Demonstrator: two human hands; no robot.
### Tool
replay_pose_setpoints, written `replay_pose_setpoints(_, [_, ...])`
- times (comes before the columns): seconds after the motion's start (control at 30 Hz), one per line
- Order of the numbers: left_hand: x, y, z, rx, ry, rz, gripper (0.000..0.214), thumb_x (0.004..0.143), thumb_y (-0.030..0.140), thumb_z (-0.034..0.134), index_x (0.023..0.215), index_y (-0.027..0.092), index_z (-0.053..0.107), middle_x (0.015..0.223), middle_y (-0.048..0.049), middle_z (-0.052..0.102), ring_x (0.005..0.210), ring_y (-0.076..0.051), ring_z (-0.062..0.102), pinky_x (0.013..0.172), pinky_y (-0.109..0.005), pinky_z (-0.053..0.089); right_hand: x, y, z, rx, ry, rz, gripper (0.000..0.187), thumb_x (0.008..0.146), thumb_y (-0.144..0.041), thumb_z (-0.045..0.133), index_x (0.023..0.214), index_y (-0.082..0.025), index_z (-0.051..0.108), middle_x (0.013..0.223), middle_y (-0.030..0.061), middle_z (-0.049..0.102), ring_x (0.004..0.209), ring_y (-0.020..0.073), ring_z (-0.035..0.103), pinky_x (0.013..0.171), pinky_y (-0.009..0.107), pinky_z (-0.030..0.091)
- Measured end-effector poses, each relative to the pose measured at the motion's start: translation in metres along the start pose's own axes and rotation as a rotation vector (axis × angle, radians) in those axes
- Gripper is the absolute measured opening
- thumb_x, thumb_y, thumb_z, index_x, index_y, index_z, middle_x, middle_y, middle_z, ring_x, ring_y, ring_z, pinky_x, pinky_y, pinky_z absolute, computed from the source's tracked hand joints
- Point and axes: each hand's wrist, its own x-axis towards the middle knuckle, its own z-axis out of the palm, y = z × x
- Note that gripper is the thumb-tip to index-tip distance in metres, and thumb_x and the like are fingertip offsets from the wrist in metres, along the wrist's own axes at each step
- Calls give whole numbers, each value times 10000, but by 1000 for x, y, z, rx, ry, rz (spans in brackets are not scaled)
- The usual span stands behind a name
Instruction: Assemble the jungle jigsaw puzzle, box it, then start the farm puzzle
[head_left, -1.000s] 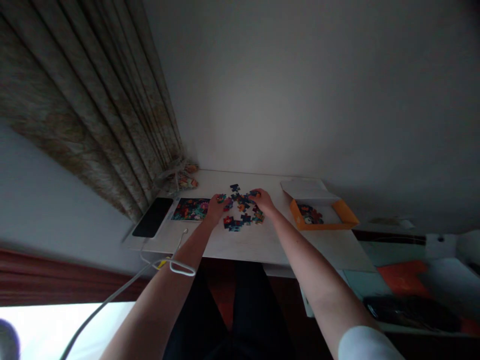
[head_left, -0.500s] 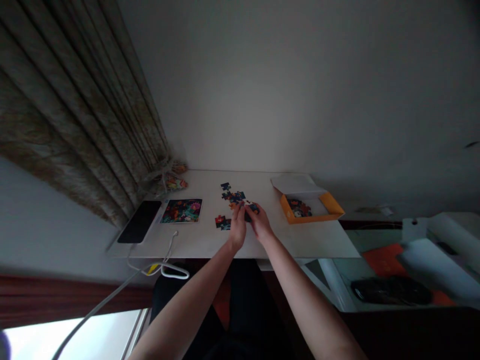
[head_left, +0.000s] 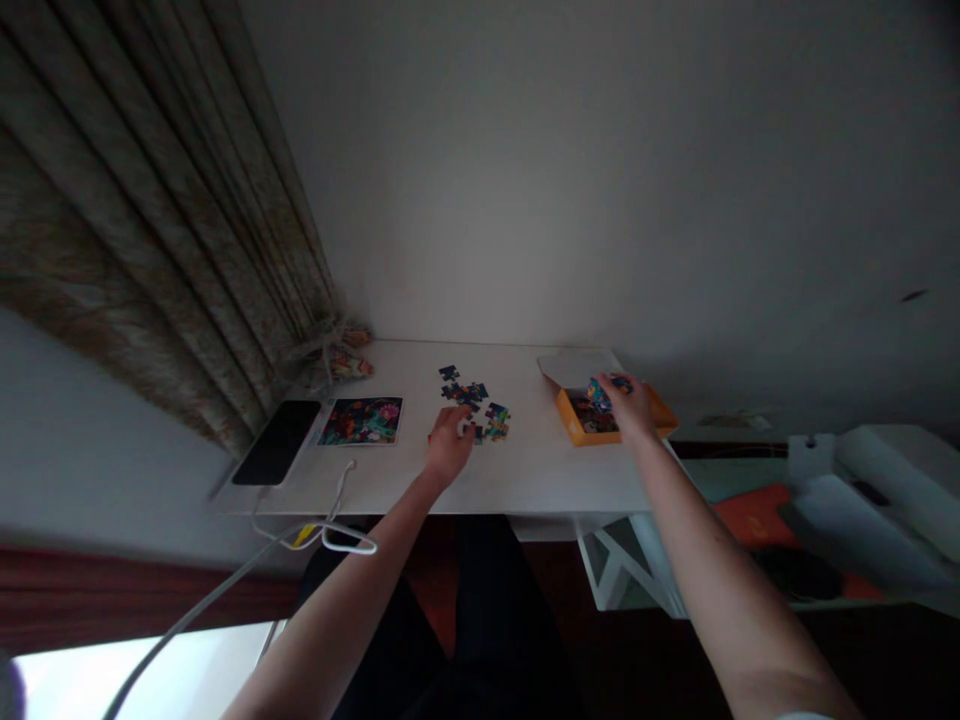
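Several loose dark-blue jigsaw pieces lie in the middle of a white table. My left hand rests curled over the near edge of that cluster, covering a piece or two; its fingers are closed. My right hand is over the orange box at the table's right and pinches a small clump of puzzle pieces. More pieces lie inside the box.
A colourful picture card and a black phone lie on the table's left, with a white cable trailing off the front edge. A curtain hangs at left. A white cabinet with orange items stands to the right.
My right hand has moved from the middle cluster rightward to the orange box, carrying pieces. My left hand stayed near the cluster, shifting slightly left.
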Motion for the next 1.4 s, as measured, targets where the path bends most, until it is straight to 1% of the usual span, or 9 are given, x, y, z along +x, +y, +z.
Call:
replay_pose_setpoints(0.13, [-9,-30,-27,300,-62,-21,405,927,254,631,1330,217,627,1373,-131,619,1303,-284,575,1140,-432,422,25,24,-25,-441,-196,-44,300,764,-492,741,816,-202,683,861,147,750,949,321,722,852,444,553])
replay_pose_setpoints(0.27, [-20,-41,-41,466,-205,-2,568,909,378,703,1433,219,554,1519,-168,544,1430,-327,472,1202,-472,322,10,22,-21,-661,-132,-271,246,825,-367,716,963,-164,705,1109,245,716,1194,385,637,1022,510,485])
replay_pose_setpoints(0.37, [-22,-38,-42,500,-296,21,588,895,356,722,1446,246,548,1527,-152,552,1438,-336,460,1192,-489,320,-26,9,6,-599,-139,-461,240,931,-333,588,1083,-177,690,1210,223,675,1232,361,596,1083,506,448])
replay_pose_setpoints(0.5, [-16,-31,-37,433,-361,28,576,874,244,717,1431,239,569,1450,-126,608,1355,-312,528,1122,-426,409,-83,1,64,-479,-438,-586,245,938,-325,613,1148,-222,688,1216,125,698,1211,282,618,1096,435,457])
replay_pose_setpoints(0.7, [-7,-33,-32,275,-345,49,578,797,120,737,1358,213,634,1325,-111,660,1241,-261,598,1088,-374,459,-121,12,122,-601,-591,-417,488,955,-360,631,1419,-216,584,1480,152,598,1390,306,526,1160,477,371])
replay_pose_setpoints(0.9, [-7,-31,-35,318,-401,85,516,819,191,768,1320,242,659,1378,-110,652,1275,-286,587,1093,-399,444,-117,5,135,-677,-572,-384,441,936,-359,669,1363,-256,634,1344,116,698,1289,306,596,1122,478,385])
replay_pose_setpoints(1.1, [0,-21,-32,525,-444,-15,512,814,224,785,1307,286,659,1344,-122,663,1292,-352,573,1072,-482,408,-100,-2,151,-648,-584,-163,724,707,-254,864,1386,-198,621,1317,192,683,1221,351,640,1000,464,499])
replay_pose_setpoints(1.3, [14,-19,-29,514,-452,-134,535,700,215,871,1202,247,691,1274,-158,682,1252,-414,599,1017,-506,444,-83,0,147,-403,-633,-131,259,788,-189,746,1048,-192,755,1091,105,781,1037,234,735,925,342,541])
replay_pose_setpoints(1.4, [15,-20,-29,478,-456,-120,539,691,170,862,1199,221,689,1314,-158,655,1215,-357,636,1011,-417,463,-79,4,137,-303,-598,-105,278,835,-258,723,1096,-163,734,1086,115,785,990,218,745,862,322,558])
